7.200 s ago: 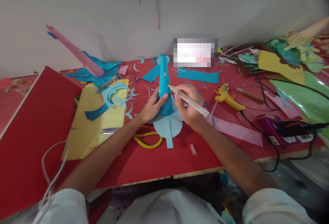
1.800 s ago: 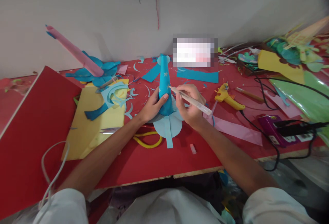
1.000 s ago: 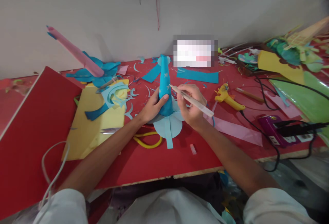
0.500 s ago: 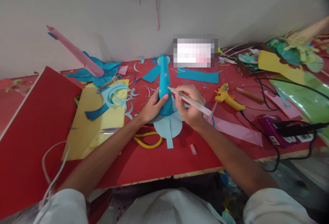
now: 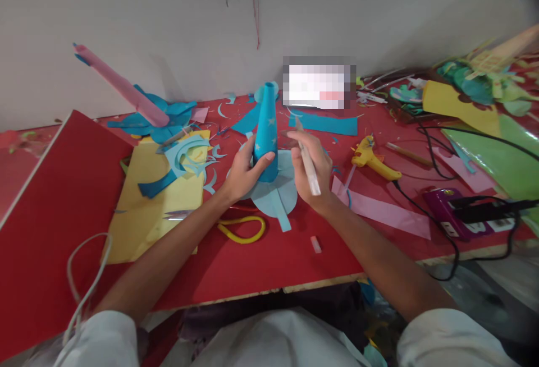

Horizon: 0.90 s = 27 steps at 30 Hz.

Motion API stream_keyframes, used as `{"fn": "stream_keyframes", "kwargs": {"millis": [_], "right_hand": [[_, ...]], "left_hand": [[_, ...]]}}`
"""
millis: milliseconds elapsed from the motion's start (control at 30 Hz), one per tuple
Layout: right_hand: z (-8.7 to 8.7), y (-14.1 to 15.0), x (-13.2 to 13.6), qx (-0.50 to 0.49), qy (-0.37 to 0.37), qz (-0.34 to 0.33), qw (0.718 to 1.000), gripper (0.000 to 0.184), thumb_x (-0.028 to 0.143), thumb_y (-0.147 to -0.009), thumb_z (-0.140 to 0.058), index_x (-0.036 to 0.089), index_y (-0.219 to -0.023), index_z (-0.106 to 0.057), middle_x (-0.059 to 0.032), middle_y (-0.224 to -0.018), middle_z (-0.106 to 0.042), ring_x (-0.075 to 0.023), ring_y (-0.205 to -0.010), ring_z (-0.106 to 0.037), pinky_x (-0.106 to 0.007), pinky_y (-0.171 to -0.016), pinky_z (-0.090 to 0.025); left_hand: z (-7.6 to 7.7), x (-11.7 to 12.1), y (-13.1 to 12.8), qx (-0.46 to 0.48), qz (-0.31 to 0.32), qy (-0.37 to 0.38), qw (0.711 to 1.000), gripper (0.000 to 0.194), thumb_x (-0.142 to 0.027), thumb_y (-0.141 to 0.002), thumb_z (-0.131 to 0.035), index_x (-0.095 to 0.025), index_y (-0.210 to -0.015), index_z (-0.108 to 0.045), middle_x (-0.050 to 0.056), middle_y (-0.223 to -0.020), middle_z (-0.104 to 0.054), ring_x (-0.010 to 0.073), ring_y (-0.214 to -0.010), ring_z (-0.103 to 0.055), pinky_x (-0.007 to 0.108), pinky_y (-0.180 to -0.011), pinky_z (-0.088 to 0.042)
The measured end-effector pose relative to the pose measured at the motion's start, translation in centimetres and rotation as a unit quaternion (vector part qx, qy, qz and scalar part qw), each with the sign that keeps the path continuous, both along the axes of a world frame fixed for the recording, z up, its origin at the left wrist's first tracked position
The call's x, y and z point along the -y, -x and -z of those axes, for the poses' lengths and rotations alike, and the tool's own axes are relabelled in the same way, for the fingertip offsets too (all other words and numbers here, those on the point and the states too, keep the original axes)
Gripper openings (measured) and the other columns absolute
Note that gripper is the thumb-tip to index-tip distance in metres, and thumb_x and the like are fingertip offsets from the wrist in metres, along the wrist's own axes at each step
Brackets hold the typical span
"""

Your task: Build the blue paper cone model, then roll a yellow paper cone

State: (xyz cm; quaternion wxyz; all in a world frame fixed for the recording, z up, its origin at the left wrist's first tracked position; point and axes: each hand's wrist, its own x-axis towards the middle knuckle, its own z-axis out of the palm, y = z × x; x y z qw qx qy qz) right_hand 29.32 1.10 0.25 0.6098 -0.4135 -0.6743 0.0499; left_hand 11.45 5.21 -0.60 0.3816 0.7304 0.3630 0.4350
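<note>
Our left hand [image 5: 244, 173] clasps a star-dotted blue paper cone [image 5: 266, 125] between thumb and fingers; our right hand [image 5: 322, 163] grips a slim whitish pen [image 5: 310, 171] alongside (firm bracing, we judge, steadies strokes).

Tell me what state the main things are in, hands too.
Left hand, gripping blue cone.
Right hand, gripping pen.
Blue cone, upright, pale stars on its side.
Pen, tip clear of blue cone.
Pink cone, standing on blue petals.
Glue gun, lying down, cord attached; on or off, can't tell.
Scissors, partly hidden by left forearm; open or shut, can't tell.
Pink strip, lying flat.
</note>
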Motion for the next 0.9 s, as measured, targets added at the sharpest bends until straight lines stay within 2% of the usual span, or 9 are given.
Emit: {"fn": "stream_keyframes", "kwargs": {"millis": [100, 200, 367, 467, 567, 667, 733, 900], "right_hand": [[-0.1, 0.2, -0.1, 0.017, 0.06, -0.007, 0.998, 0.025, 0.038, -0.109, -0.045, 0.027, -0.124, -0.062, -0.0072, -0.119, -0.075, -0.0227, -0.114, -0.072, -0.042, -0.1, -0.06], [0.2, 0.3, -0.3, 0.02, 0.097, -0.006, 0.995, 0.023, 0.038, -0.107, -0.05, 0.025, -0.122, -0.06, -0.0079, -0.119, -0.074, -0.0219, -0.109, -0.073, -0.04, -0.097, -0.061], [1.0, 0.2, -1.1, -0.035, 0.129, -0.036, 0.99, 0.024, 0.038, -0.109, -0.045, 0.024, -0.125, -0.055, -0.009, -0.118, -0.074, -0.0208, -0.109, -0.073, -0.04, -0.093, -0.061], [1.3, -0.2, -1.6, -0.068, 0.129, -0.047, 0.988, 0.022, 0.037, -0.111, -0.041, 0.026, -0.125, -0.053, -0.0072, -0.113, -0.076, -0.0181, -0.104, -0.075, -0.037, -0.091, -0.061], [1.5, -0.7, -2.1, -0.081, 0.112, -0.025, 0.99, 0.02, 0.04, -0.11, -0.043, 0.026, -0.118, -0.055, -0.0062, -0.109, -0.075, -0.0175, -0.103, -0.074, -0.036, -0.091, -0.061], [1.7, -1.1, -2.6, -0.089, 0.103, -0.001, 0.991, 0.023, 0.044, -0.11, -0.044, 0.026, -0.116, -0.056, -0.0075, -0.112, -0.073, -0.0189, -0.105, -0.074, -0.038, -0.093, -0.06], [1.8, -1.2, -2.9, -0.096, 0.104, 0.004, 0.99, 0.024, 0.046, -0.109, -0.044, 0.025, -0.115, -0.056, -0.0085, -0.114, -0.072, -0.0189, -0.106, -0.074, -0.038, -0.094, -0.06], [2.1, -1.4, -3.2, -0.112, 0.114, -0.005, 0.987, 0.022, 0.046, -0.107, -0.051, 0.025, -0.107, -0.057, -0.0065, -0.103, -0.076, -0.0175, -0.096, -0.074, -0.033, -0.085, -0.059]], "left_hand": [[0.2, 0.0, 0.0, -0.02, -0.042, -0.045, 0.998, 0.046, -0.06, -0.097, -0.062, -0.02, -0.119, -0.059, 0.006, -0.106, -0.069, 0.0204, -0.094, -0.065, 0.033, -0.083, -0.053], [0.9, -0.2, -0.3, -0.043, -0.058, -0.051, 0.996, 0.049, -0.058, -0.095, -0.066, -0.02, -0.125, -0.057, 0.009, -0.116, -0.069, 0.0234, -0.104, -0.066, 0.037, -0.092, -0.053], [1.5, -0.4, -0.4, -0.088, -0.114, -0.046, 0.989, 0.061, -0.05, -0.085, -0.08, -0.022, -0.133, -0.054, 0.012, -0.128, -0.065, 0.0305, -0.118, -0.062, 0.045, -0.103, -0.05], [1.1, -0.7, -0.2, -0.092, -0.146, -0.043, 0.984, 0.058, -0.047, -0.084, -0.081, -0.022, -0.13, -0.056, 0.011, -0.122, -0.066, 0.0303, -0.114, -0.063, 0.047, -0.102, -0.05], [0.2, -1.4, 0.4, -0.048, -0.123, -0.027, 0.991, 0.061, -0.056, -0.086, -0.076, -0.023, -0.131, -0.053, 0.008, -0.112, -0.066, 0.0266, -0.104, -0.064, 0.045, -0.096, -0.053], [-0.6, -2.5, 1.3, 0.02, -0.051, -0.024, 0.998, 0.068, -0.07, -0.088, -0.068, -0.027, -0.137, -0.048, 0.009, -0.117, -0.063, 0.0271, -0.108, -0.063, 0.044, -0.097, -0.054], [-0.9, -3.2, 1.8, 0.04, -0.025, -0.012, 0.999, 0.065, -0.075, -0.09, -0.061, -0.027, -0.133, -0.05, 0.01, -0.115, -0.062, 0.0272, -0.109, -0.062, 0.043, -0.096, -0.055], [-0.6, -4.1, 2.4, 0.046, -0.06, 0.011, 0.997, 0.058, -0.073, -0.093, -0.058, -0.025, -0.125, -0.054, 0.009, -0.112, -0.063, 0.0258, -0.109, -0.063, 0.042, -0.096, -0.055]]}}
